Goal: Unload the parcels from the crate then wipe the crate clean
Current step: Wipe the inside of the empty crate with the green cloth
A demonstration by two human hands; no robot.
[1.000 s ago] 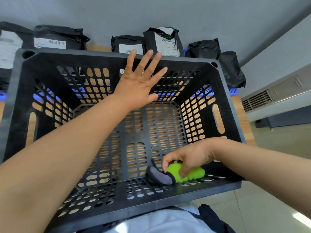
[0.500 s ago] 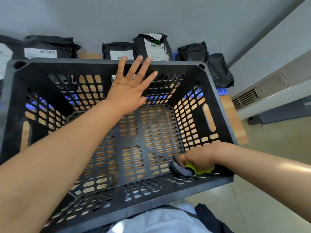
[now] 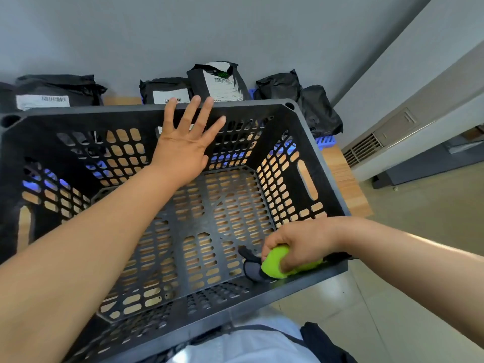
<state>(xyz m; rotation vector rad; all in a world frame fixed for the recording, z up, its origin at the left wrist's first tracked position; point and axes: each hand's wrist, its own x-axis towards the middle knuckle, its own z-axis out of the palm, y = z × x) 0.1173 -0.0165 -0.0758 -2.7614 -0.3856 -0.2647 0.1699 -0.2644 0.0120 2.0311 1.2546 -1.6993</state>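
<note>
Wiping the near right corner of the black slotted plastic crate (image 3: 91, 111).
Right hand (image 3: 301, 242) clenched round a balled lime-green and grey cloth (image 3: 272, 263), pressed to the crate floor by the near wall. Left hand (image 3: 183, 150) released, fingers spread flat on the perforated far wall, same as half a second ago; more green showing now. Beyond the rim, crinkled black parcels (image 3: 220, 79) with white barcode labels on the wooden table (image 3: 345, 184), against the grey wall; vented white unit (image 3: 392, 132) further right.

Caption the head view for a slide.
Left hand flat on the far wall of the black crate, right hand pressing a green-and-grey cloth into its near corner; parcels sit behind.
</note>
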